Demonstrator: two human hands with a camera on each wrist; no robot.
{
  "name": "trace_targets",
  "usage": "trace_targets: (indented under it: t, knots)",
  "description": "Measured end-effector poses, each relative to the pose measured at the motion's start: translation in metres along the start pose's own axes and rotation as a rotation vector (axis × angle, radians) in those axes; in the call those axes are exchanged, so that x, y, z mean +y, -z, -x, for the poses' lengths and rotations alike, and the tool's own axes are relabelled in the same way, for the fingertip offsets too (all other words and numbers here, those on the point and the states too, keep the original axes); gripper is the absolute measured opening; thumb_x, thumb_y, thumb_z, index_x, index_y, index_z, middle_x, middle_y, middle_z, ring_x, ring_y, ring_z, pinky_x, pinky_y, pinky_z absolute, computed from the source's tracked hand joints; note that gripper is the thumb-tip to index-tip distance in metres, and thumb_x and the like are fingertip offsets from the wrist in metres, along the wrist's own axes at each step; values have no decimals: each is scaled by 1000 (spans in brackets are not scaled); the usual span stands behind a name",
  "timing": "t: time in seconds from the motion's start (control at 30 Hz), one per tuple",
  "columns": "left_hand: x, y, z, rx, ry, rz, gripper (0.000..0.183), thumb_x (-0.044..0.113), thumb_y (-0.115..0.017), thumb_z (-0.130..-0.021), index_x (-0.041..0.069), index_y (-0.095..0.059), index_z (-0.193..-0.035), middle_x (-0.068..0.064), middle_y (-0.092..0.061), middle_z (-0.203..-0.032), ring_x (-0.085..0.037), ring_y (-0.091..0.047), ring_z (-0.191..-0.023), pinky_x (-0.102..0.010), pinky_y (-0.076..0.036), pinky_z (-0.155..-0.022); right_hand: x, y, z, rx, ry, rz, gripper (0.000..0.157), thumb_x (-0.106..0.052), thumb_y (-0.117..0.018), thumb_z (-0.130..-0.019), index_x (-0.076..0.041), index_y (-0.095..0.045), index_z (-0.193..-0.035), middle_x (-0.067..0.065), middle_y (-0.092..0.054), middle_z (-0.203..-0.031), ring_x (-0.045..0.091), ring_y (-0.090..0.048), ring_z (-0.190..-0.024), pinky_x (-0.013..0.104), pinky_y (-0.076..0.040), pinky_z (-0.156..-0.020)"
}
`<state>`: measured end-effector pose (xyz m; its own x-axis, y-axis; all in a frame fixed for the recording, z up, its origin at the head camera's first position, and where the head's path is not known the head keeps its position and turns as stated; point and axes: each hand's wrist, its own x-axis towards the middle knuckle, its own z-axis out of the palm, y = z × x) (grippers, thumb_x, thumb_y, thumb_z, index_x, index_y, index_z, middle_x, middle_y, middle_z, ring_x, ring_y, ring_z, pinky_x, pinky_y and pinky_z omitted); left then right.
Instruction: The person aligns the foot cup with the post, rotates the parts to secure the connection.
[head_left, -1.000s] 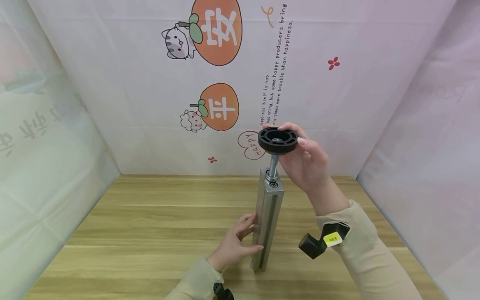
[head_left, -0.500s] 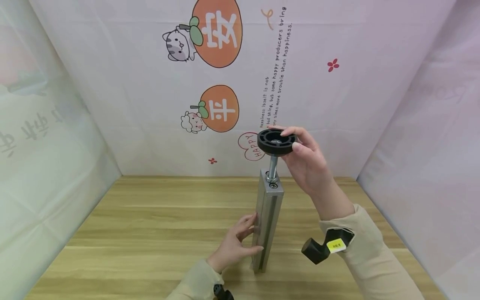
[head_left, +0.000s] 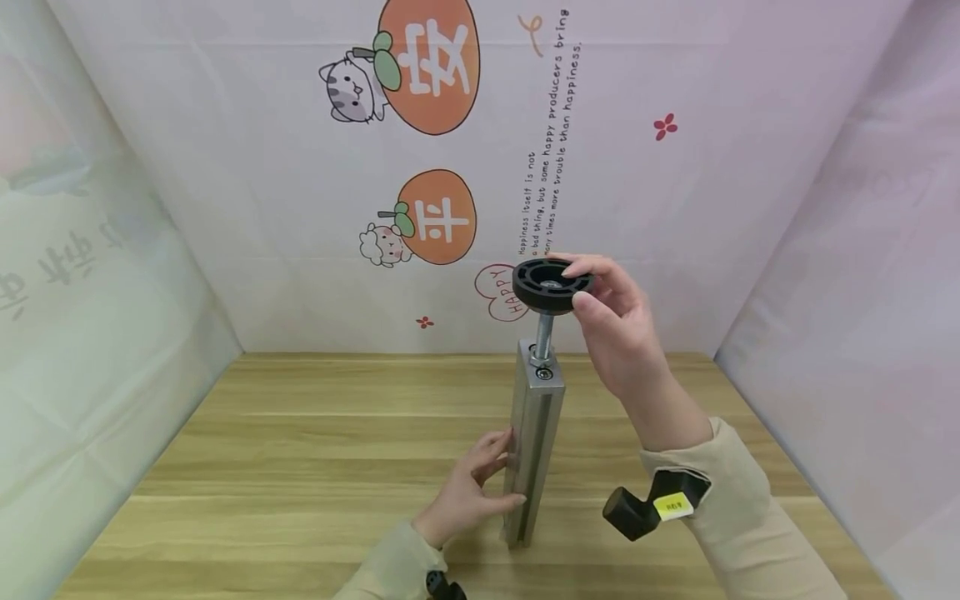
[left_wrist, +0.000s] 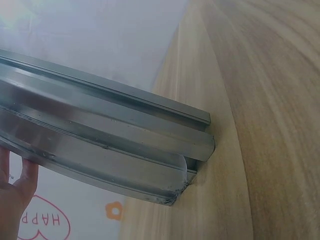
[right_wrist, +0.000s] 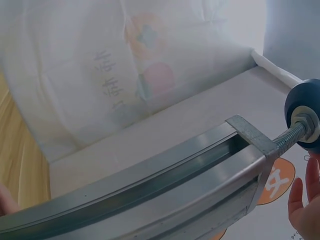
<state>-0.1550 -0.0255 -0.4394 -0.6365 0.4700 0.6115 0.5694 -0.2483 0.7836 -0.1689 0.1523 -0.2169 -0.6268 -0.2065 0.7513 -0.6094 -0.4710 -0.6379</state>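
Note:
A silver aluminium profile stands upright on the table, its slots running lengthwise. Out of its top end plate rises a threaded rod with a nut at its base. This rod carries a round black levelling foot, hollow side up. My left hand holds the profile's lower part between thumb and fingers. At the top my right hand pinches the foot's right side, thumb at the near rim and a finger over the top. The profile's bottom end meets the wood in the left wrist view.
A wood-grain table lies beneath. White printed cloth hangs behind it and along both sides. Black camera mounts sit on the wrists over beige sleeves.
The right thumb has slid left along the foot's near rim, and the right wrist has dropped a little toward me. The left hand keeps its place on the profile.

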Motion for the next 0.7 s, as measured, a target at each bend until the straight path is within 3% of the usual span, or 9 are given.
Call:
trace_targets:
  t: [0.23, 0.47, 0.7]
  knots:
    - [-1, -1, 2, 8, 7, -21, 85, -11, -69, -78, 17, -30, -148, -9, -39, -141, -4, -39, -129, -37, -42, -107, -5, -14, 2, 141, 97, 186, 16, -14, -76, -78, -18, -68, -91, 2, -54, -108, 17, -52, -101, 20, -48, -87]
    - [0, -1, -1, 14, 26, -30, 84, -9, -69, -78, 17, -31, -147, -14, -38, -141, -7, -41, -127, -33, -41, -107, -10, -21, 2, 230, 192, 372, 19, -18, -84, -71, -19, -69, -84, 2, -49, -99, 10, -39, -79, 17, -32, -68]
    - [0, -1, 0, 15, 37, -27, 84, -9, -69, -78, 17, -31, -148, -19, -37, -140, -7, -41, -126, -31, -41, -107, -11, -24, 1, 268, 229, 599, 30, -15, -84, -69, 4, -63, -79, -4, -41, -89, 10, -33, -74, 16, -32, -63]
